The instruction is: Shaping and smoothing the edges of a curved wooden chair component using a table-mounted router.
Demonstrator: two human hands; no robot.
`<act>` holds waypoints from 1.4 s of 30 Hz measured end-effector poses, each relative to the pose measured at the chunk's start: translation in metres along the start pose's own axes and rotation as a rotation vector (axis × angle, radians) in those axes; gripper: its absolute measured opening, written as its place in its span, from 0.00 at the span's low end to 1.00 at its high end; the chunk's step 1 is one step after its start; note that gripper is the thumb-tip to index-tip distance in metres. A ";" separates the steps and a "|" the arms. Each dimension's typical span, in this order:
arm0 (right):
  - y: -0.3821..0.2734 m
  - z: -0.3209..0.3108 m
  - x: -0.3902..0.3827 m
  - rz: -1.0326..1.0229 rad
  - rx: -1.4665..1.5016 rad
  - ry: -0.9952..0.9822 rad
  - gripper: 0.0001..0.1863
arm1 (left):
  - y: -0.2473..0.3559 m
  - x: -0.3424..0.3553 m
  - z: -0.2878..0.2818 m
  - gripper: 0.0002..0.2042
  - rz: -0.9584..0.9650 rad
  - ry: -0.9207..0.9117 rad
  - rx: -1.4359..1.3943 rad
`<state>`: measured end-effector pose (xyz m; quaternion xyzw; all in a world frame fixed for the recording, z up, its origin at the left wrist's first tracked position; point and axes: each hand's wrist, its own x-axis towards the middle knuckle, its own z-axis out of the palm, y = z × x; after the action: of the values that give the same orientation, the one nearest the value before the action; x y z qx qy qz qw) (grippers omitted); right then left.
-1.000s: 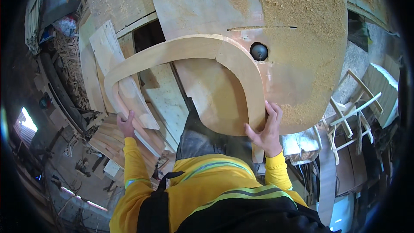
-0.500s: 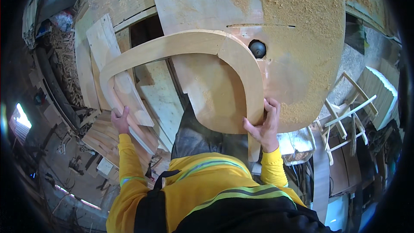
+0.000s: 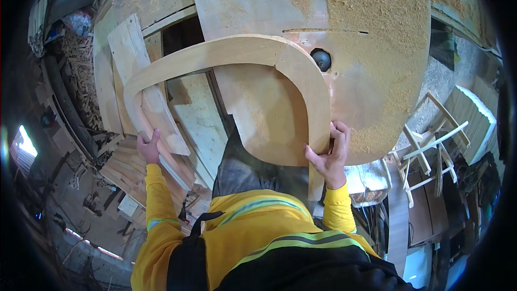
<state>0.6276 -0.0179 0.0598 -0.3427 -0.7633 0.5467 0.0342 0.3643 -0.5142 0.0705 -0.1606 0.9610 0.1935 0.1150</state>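
A large U-shaped curved wooden frame (image 3: 226, 52) lies over the work table, its two arms pointing toward me. My left hand (image 3: 148, 145) is closed around its left arm, thumb on the inner side. My right hand (image 3: 330, 156) grips the right arm, with the thumb on the inner edge and the fingers along the outer edge. Just outside the frame's right bend, a dark round spindle (image 3: 321, 60) sits in a hole in the sawdust-covered table top (image 3: 371, 97). The curved outer edge runs close to that spindle; whether they touch I cannot tell.
Loose boards (image 3: 132, 48) lie left of the table top, under the frame's left arm. Wood scraps (image 3: 81, 83) are heaped at the far left. Light wooden chair-like frames (image 3: 433, 140) stand at the right. A foil-like wrapped block (image 3: 369, 182) is beside my right forearm.
The view shifts very slightly. Both hands keep their hold, and the curved frame's right bend sits marginally closer to the spindle.
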 end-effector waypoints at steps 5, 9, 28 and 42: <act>-0.002 0.000 0.002 -0.019 -0.017 0.005 0.34 | -0.002 0.000 0.001 0.19 0.002 0.017 -0.087; -0.002 0.001 0.001 -0.019 -0.018 0.016 0.34 | 0.000 0.000 0.001 0.19 -0.011 -0.012 -0.084; 0.003 0.000 -0.003 0.013 -0.010 0.038 0.34 | 0.009 -0.001 0.002 0.17 -0.024 -0.048 -0.095; -0.001 0.003 -0.001 -0.019 -0.003 0.057 0.35 | 0.022 -0.004 0.000 0.18 -0.025 -0.068 -0.069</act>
<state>0.6265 -0.0210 0.0592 -0.3509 -0.7661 0.5351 0.0608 0.3598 -0.4935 0.0791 -0.1699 0.9472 0.2304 0.1443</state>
